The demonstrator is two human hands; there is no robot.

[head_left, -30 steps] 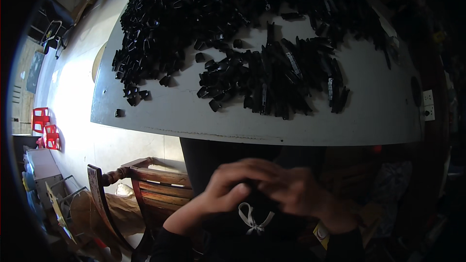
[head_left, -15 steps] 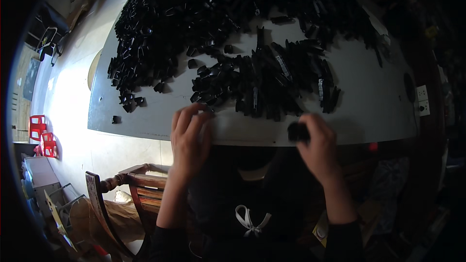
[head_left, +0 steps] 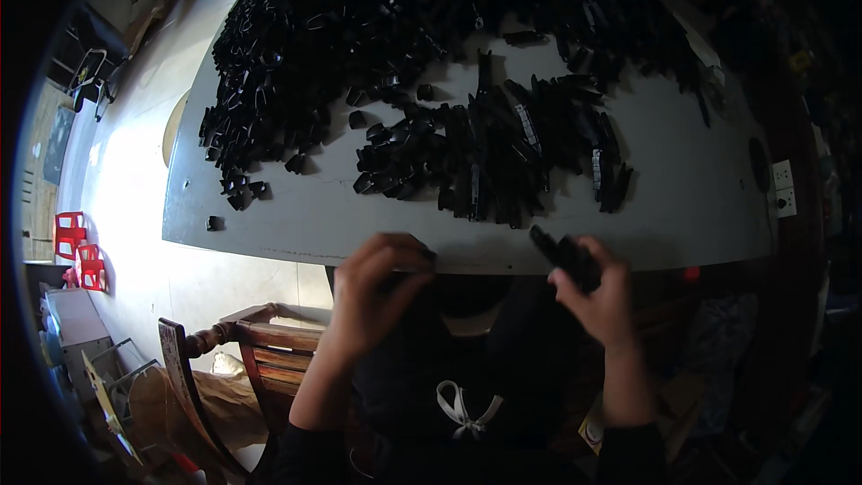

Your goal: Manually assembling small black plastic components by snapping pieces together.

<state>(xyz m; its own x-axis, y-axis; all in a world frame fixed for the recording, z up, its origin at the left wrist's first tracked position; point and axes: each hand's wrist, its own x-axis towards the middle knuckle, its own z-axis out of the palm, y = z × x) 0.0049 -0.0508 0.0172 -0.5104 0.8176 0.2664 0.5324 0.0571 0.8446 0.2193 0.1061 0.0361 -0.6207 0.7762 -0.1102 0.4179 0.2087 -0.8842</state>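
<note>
At the table's near edge my left hand (head_left: pixel 377 292) has its fingers curled in a pinch. A small black plastic piece (head_left: pixel 429 254) shows at its fingertips, mostly hidden. To its right, my right hand (head_left: pixel 600 296) is closed around long black plastic parts (head_left: pixel 564 254), which stick out towards the upper left between thumb and fingers. How many parts it holds I cannot tell. Just beyond the hands lies a group of long, narrow black parts (head_left: pixel 512 153), with a loose cluster of small black cap-like pieces (head_left: pixel 395 157) on its left.
A large dark heap of black pieces (head_left: pixel 296 54) covers the far and left side of the pale table (head_left: pixel 305 211). One stray piece (head_left: pixel 215 224) lies near the left edge. A wooden chair (head_left: pixel 269 359) stands at lower left, red stools (head_left: pixel 79 251) farther off. Wall sockets (head_left: pixel 784 189) are at right.
My left hand has drawn back from the cluster towards me and right, with a small piece at its fingertips. My right hand has moved slightly nearer me, and its long parts now show more.
</note>
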